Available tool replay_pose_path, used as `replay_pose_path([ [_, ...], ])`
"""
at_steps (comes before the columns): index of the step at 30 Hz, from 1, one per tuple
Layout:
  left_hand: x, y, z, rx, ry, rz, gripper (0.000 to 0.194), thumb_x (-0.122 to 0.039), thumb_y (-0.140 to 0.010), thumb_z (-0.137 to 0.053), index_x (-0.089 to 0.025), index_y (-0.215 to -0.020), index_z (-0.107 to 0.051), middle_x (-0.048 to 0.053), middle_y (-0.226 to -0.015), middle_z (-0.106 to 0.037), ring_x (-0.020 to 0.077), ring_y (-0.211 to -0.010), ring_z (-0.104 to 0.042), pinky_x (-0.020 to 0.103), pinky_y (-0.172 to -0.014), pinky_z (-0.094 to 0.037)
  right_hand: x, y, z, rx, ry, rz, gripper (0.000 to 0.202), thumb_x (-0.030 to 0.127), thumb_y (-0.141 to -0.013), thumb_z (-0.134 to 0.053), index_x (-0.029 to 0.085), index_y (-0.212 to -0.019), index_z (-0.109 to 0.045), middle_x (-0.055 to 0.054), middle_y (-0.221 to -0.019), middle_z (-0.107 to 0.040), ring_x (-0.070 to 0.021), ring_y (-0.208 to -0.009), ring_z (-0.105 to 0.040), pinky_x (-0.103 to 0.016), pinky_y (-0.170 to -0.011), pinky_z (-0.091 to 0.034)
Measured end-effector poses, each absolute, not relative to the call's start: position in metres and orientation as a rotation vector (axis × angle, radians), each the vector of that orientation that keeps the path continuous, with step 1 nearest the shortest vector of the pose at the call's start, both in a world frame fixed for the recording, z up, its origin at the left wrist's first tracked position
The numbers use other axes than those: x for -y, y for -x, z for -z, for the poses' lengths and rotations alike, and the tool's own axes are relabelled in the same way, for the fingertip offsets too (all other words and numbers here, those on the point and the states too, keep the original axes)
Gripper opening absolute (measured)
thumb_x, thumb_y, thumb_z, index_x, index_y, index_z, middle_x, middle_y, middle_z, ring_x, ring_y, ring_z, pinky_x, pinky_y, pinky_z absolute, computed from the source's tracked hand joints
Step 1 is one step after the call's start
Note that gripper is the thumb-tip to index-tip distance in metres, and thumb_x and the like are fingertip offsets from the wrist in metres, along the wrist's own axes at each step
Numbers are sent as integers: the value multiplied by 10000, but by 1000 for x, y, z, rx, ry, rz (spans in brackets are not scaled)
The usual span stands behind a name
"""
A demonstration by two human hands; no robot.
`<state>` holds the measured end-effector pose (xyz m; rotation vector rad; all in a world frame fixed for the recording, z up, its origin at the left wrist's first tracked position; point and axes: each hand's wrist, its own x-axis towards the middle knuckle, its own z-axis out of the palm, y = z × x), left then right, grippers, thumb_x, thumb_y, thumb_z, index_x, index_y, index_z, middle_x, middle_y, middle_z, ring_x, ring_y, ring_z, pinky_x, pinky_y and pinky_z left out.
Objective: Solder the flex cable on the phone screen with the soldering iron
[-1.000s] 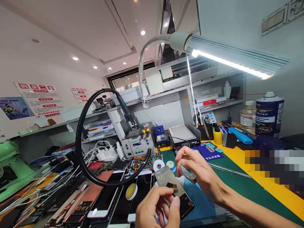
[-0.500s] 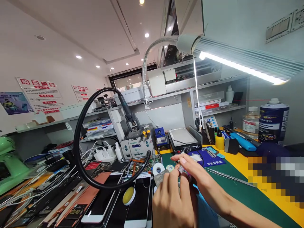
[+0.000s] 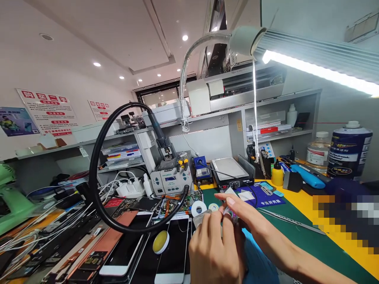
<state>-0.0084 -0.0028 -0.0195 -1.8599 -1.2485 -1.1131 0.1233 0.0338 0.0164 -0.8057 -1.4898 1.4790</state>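
A glossy glass face is shown by the white phone [image 3: 174, 248], lying just beside the matt green mat [image 3: 299, 236]. Ribbed bare metal is seen on the lamp neck [image 3: 189, 67] above the mat, and smooth blue plastic on the tool [image 3: 306, 176] behind it.

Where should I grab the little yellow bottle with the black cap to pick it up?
Take the small yellow bottle with the black cap around its round yellow body, probably from the front left. It stands upright on the yellow bench top, its body is wider than the thin cap, and a grey block sits close on its right.
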Motion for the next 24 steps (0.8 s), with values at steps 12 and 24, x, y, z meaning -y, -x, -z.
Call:
replay_pose_path([
  [12,-17,87,-35,1878,2073,1630,331,-489,-945,-568,-205,-801,-658,-22,-638,-615,121,-570,-554,223,-545,-423,-49,-130,-33,1470,891,-1164,498,563,-988,-387,163,-1195,-599,26,-604,-651,-115,-422,-373,-279,-477,-313],
  [24,-54,127,-8,1879,1834,2449,390,-550,-960,-538,-165,-920,-581,-47,-675,-561,71,-508,-458,193,-454,-354,-81,-103,-16,1583,1181,-1296,240,350,-1001,-566,157,-1131,-622,37,-723,-652,-57,-407,-448,-191,-387,-364],
])
